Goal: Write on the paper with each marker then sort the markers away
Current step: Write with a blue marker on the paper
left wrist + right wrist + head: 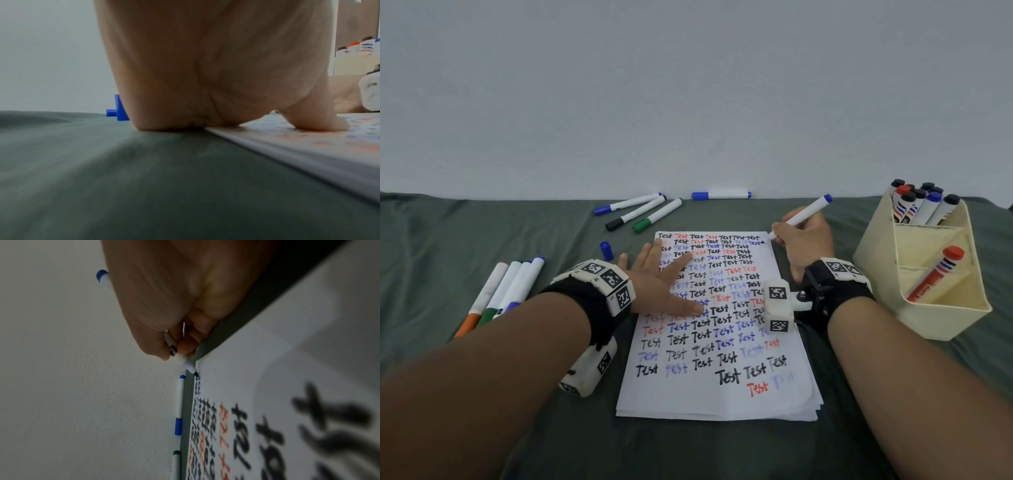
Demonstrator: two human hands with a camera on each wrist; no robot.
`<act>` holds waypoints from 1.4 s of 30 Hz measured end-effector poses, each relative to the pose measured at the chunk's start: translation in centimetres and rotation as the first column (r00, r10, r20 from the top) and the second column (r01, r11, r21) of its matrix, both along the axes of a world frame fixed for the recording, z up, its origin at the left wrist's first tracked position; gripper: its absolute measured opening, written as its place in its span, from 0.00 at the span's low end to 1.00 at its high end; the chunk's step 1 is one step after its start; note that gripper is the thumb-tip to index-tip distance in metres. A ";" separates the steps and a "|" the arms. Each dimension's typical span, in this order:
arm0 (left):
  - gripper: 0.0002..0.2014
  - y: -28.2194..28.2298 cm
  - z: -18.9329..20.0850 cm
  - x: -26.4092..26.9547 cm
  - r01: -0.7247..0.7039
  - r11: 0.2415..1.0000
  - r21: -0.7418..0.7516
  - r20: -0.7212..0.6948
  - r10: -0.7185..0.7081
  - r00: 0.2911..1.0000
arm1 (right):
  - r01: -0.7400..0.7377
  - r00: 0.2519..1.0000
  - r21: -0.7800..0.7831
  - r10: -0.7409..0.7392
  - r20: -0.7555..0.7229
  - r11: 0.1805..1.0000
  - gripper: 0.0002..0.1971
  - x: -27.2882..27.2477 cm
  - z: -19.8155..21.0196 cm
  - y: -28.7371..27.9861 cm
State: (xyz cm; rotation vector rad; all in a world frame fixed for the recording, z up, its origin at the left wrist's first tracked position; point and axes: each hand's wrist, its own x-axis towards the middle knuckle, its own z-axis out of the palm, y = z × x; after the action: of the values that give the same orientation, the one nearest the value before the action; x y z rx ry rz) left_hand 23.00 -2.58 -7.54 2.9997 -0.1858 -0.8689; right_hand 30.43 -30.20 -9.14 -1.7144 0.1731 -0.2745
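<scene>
Broadly, a worktop (pixel 482 240) draped in grey-green cloth runs up to a pale wall (pixel 688 85). On it, in the middle, lies the paper (pixel 717 394), a small stack whose top sheet is filled with rows of "Test" in black, red and blue. To the right stands a cream organiser (pixel 945 315) with several compartments: its far compartment holds a cluster of capped markers (pixel 921 202) standing upright, and a nearer one holds a single red marker (pixel 935 274) leaning at a tilt.

The left hand (pixel 664 281) lies flat with its fingers spread, pressing the paper's left side, the heel of the palm on the cloth at the paper's edge. The right hand (pixel 803 240) sits at the sheet's far right corner, its grip pinching an uncapped blue marker (pixel 801 214) whose tip touches the paper at the end of the top rows.

At the left edge four markers (pixel 506 291) lie side by side. Three more markers (pixel 640 212) lie beyond the paper, and another blue marker (pixel 722 195) rests against the wall. A loose blue cap (pixel 606 250) lies just left of the paper's far corner.
</scene>
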 end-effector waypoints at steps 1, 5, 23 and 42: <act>0.61 0.0 0.0 0.0 0.000 1.000 0.001 -0.001 0.000 1.000 | 0.004 1.000 0.014 -0.004 0.000 1.000 0.11 0.0 0.0 0.0; 0.60 -0.1 0.2 -0.1 0.003 1.000 0.002 -0.005 -0.003 1.000 | -0.011 1.000 0.143 0.009 0.009 0.990 0.11 -0.4 0.4 0.2; 0.33 0.8 1.8 -1.0 0.005 0.998 0.065 0.611 -0.044 0.790 | -0.131 0.990 0.473 0.141 0.015 0.871 0.08 -9.5 4.6 2.0; 0.06 2.4 7.2 -7.4 -0.029 0.727 -0.686 0.441 0.447 0.779 | -0.321 0.947 0.421 0.300 0.117 0.849 0.07 -15.2 9.6 6.5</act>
State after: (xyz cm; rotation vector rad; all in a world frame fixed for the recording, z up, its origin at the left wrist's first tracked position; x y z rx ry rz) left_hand 15.60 -0.17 -0.30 2.4093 -0.0511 0.1777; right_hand 15.19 -23.67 0.44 -1.2613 -0.0788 -0.0274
